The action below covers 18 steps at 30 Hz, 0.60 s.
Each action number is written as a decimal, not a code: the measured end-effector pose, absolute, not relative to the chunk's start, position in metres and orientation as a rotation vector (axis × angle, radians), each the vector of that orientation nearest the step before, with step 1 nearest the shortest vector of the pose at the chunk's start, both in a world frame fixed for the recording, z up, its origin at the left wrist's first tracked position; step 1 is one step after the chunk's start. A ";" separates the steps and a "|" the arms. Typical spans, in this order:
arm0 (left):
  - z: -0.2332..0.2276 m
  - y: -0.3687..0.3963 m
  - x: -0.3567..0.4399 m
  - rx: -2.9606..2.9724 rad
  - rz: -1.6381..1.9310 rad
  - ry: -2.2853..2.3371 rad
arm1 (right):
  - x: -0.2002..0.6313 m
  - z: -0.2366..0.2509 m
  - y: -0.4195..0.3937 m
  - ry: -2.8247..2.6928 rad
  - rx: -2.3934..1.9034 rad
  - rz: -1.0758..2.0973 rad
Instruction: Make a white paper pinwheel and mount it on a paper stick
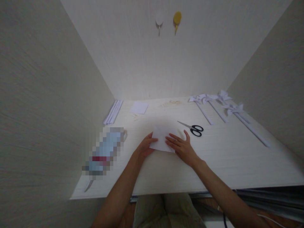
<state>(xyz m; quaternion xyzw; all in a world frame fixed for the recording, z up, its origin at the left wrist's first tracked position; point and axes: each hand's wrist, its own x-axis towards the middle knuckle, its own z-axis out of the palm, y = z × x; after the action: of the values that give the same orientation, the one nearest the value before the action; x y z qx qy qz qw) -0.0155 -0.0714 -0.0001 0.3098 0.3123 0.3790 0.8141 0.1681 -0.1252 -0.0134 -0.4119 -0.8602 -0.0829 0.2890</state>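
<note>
Black-handled scissors (193, 128) lie on the pale wooden desk (225, 158); white paper pinwheels (219, 103) far right, rolled white paper sticks (113, 111) far left.

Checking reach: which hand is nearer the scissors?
Right hand: the scissors lie just beyond its fingers. The left hand is farther, across the paper.
</note>
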 end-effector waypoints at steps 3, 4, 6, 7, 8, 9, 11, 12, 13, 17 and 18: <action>-0.001 -0.072 -0.016 0.674 0.789 0.673 | 0.168 -0.013 -0.126 -2.277 -1.058 -0.172; -0.001 -0.072 -0.016 0.680 0.781 0.677 | 0.168 -0.013 -0.126 -2.275 -1.047 -0.155; 0.000 -0.073 -0.016 0.696 0.769 0.691 | 0.169 -0.013 -0.126 -2.266 -1.025 -0.121; 0.000 -0.073 -0.016 0.704 0.764 0.699 | 0.169 -0.013 -0.126 -2.254 -1.015 -0.101; 0.000 -0.073 -0.016 0.712 0.757 0.705 | 0.170 -0.014 -0.126 -2.237 -1.007 -0.080; 0.000 -0.074 -0.016 0.721 0.748 0.707 | 0.170 -0.014 -0.126 -2.217 -0.998 -0.060; 0.000 -0.074 -0.016 0.745 0.719 0.705 | 0.171 -0.015 -0.126 -2.181 -0.976 -0.030; 0.000 -0.074 -0.016 0.757 0.702 0.705 | 0.172 -0.015 -0.125 -2.167 -0.960 -0.022; 0.001 -0.074 -0.016 0.770 0.687 0.707 | 0.172 -0.015 -0.125 -2.155 -0.943 -0.017; 0.002 -0.076 -0.015 0.807 0.651 0.713 | 0.172 -0.013 -0.126 -2.122 -0.926 -0.011; 0.003 -0.076 -0.014 0.812 0.645 0.712 | 0.172 -0.012 -0.126 -2.115 -0.940 -0.012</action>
<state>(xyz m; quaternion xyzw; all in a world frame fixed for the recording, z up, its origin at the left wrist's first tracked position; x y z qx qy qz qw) -0.0145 -0.0763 0.0026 0.3796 0.3328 0.3017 0.8088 0.1721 -0.1262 -0.0122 -0.3717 -0.8368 -0.0047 0.4019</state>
